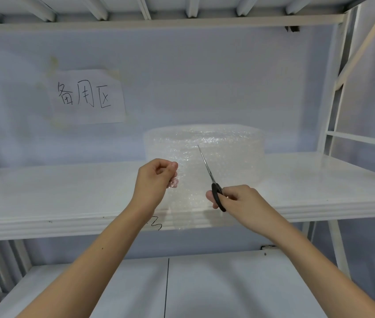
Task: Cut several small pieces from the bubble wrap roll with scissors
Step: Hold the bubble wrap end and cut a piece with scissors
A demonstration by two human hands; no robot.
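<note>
Head view: a white metal shelving unit seen from the front, two bare forearms reaching in from below.
Bubble wrap roll: stands on end on the middle shelf, toward the back wall, slightly right of centre. A loose sheet runs from the roll forward and hangs over the shelf's front edge.
Left hand: fingers curled, thumb and fingertips pinching the sheet's left edge, raised above the shelf surface.
Right hand: fingers wrapped through the black handles of the scissors, at the sheet's right side near the front edge.
Scissor blades: drawn together into one thin line, tilted up and to the left, the tip in front of the roll's side.
Open room: bare shelf surface stretches wide to the left of the hands and to the right of the roll.
Upper shelf: well above the roll.
Lower shelf: beneath the forearms, with a dark seam line down it.
Paper sign: handwritten characters, stuck to the back wall, left of the roll.
</note>
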